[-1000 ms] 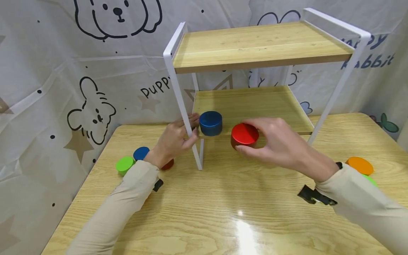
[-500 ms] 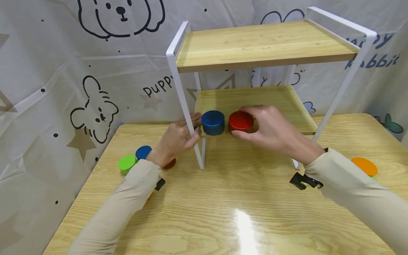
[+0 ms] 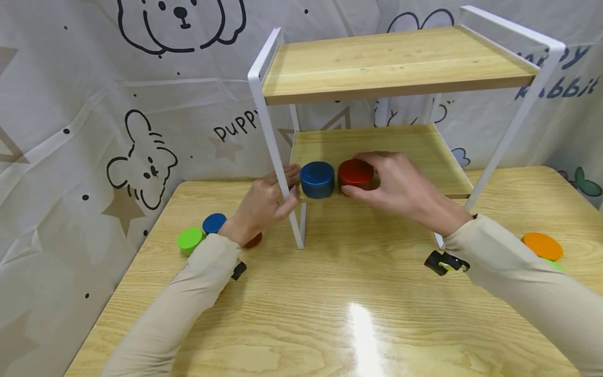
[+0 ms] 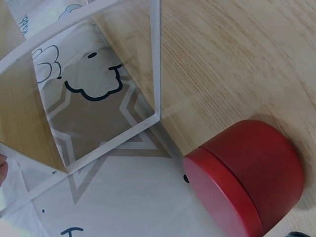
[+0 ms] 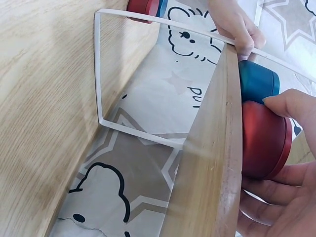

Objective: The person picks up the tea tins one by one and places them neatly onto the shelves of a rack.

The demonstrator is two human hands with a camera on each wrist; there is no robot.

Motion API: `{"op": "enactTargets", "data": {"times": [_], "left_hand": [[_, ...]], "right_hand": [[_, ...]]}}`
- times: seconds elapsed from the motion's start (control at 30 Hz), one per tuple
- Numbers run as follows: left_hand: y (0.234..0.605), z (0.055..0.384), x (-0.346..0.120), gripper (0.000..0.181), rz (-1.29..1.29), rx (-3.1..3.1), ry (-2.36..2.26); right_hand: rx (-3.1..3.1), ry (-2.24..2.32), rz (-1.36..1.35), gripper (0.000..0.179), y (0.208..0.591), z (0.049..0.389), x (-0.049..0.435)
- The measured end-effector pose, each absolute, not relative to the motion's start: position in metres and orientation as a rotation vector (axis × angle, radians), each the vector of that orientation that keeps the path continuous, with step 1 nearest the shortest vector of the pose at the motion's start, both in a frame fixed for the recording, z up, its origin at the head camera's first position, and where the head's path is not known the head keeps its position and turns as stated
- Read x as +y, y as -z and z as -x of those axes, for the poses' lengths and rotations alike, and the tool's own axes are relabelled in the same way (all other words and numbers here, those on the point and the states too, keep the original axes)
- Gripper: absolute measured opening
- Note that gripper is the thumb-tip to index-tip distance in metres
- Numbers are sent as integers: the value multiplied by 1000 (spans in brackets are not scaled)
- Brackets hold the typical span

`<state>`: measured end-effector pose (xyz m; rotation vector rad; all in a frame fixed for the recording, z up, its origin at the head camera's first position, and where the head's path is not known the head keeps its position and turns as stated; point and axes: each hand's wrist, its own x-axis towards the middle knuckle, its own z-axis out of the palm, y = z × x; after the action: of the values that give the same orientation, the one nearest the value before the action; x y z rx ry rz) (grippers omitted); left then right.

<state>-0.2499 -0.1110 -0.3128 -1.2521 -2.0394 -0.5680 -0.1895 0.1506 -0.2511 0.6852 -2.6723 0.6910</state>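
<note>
In the head view my right hand [image 3: 398, 186] grips a round red tin [image 3: 356, 174] from its right side, thumb in front and fingers behind. The tin sits on the lower board [image 3: 377, 144] of a small two-tier shelf, beside a blue tin [image 3: 317, 180]. The right wrist view has the red tin [image 5: 264, 140] at the board's front edge, close to the blue tin [image 5: 257, 81]. My left hand [image 3: 264, 201] holds the shelf's white left front post [image 3: 272, 136], thumb and fingers on either side of it. Only a fingertip [image 4: 2, 170] shows in the left wrist view.
On the table left of the shelf stand a green tin [image 3: 190, 240], a blue tin [image 3: 214, 223] and a red tin [image 4: 247, 177], partly behind my left arm. An orange tin [image 3: 543, 246] and a green one [image 3: 552, 264] lie right. The upper board [image 3: 391, 63] overhangs the lower.
My right hand has carried the red tin back and slightly left, onto the lower board near the blue tin. My left hand stays at the post. The head view shifts slightly.
</note>
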Motion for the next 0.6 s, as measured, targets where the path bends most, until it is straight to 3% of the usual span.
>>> {"op": "enactTargets", "data": {"times": [0.6], "left_hand": [[314,250,-110,43,1244,-2053,560]], "right_hand": [[-2663,-677,-683,51,253,191,150]]}}
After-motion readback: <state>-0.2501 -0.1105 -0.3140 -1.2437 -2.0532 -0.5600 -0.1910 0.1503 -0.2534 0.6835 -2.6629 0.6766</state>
